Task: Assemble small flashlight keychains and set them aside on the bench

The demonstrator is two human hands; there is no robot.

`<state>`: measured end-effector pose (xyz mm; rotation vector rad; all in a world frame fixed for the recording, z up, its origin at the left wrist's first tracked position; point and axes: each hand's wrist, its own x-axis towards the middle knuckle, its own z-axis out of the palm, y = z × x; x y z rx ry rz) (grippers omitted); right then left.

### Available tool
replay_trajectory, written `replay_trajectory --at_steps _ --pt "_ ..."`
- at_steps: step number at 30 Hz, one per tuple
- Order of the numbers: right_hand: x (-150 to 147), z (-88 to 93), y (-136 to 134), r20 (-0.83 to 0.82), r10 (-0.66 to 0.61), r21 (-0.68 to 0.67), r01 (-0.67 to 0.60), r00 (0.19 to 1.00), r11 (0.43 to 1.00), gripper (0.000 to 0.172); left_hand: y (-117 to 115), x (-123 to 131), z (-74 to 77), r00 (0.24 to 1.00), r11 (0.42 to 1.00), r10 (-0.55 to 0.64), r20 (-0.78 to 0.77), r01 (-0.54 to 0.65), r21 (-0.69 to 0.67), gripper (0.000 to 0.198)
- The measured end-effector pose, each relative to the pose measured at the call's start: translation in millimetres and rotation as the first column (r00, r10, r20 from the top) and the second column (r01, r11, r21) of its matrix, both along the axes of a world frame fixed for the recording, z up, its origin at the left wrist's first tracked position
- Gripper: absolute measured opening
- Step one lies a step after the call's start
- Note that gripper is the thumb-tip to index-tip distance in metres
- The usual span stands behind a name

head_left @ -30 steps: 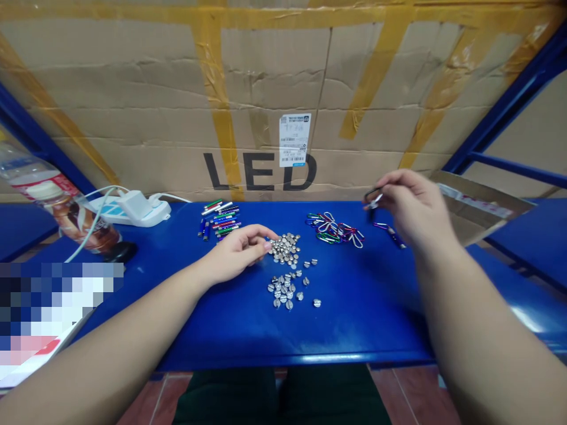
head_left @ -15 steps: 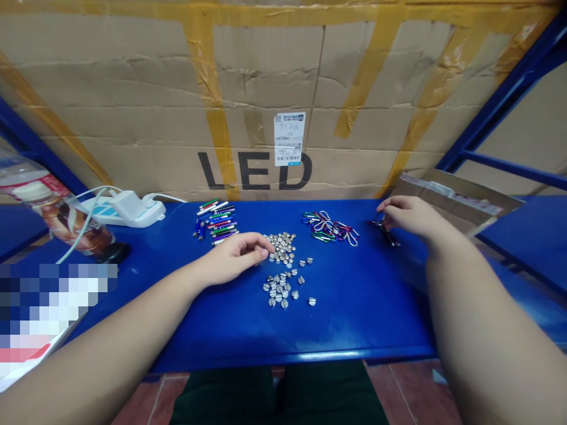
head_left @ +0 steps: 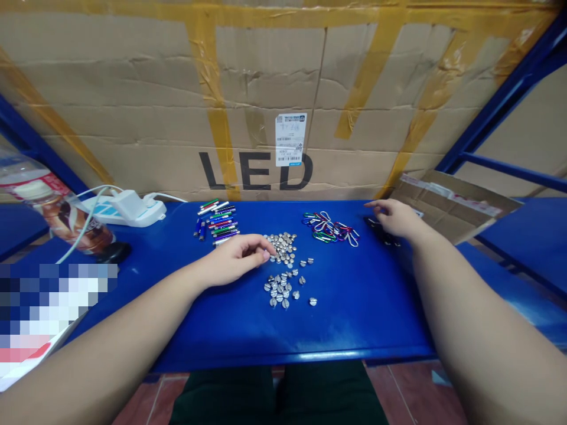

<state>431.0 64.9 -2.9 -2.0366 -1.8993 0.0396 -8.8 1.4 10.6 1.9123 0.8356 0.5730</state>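
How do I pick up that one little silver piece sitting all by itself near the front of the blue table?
Come straight down from above and pinch the lone silver piece across its round edge with two fingertips. It lies low on the blue table, apart from the near pile, so both sides look free for the grip.

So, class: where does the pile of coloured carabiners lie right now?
In the head view the coloured carabiners lie right of centre on the blue table, between the silver discs and the right hand.
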Motion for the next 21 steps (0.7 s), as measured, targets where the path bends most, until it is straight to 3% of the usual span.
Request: replay_trajectory --at_steps 4,9,14,21 --pt "7 -2.4 -1 -0.025 -0.083 -0.101 0.080 0.996 0.992 0.042 0 0 0.6 1.000 1.000 -0.004 -0.010 0.004 -0.004 0.027" --pt "11 -4.5 -5 -0.061 -0.092 -0.177 0.080 0.994 0.981 0.037 -1 0 1.6 1.000 1.000 -0.004 -0.023 0.004 0.009 0.027" --pt "15 -3.3 -7 -0.090 -0.171 -0.192 0.151 0.981 0.970 0.031 -1 0 1.4 1.000 1.000 0.002 -0.031 -0.002 0.017 0.029" --pt "14 -4.9 -5 -0.085 -0.242 -0.168 0.225 0.967 0.960 0.036 -1 -1 2.1 0.999 0.999 0.012 -0.040 -0.011 0.030 0.029"
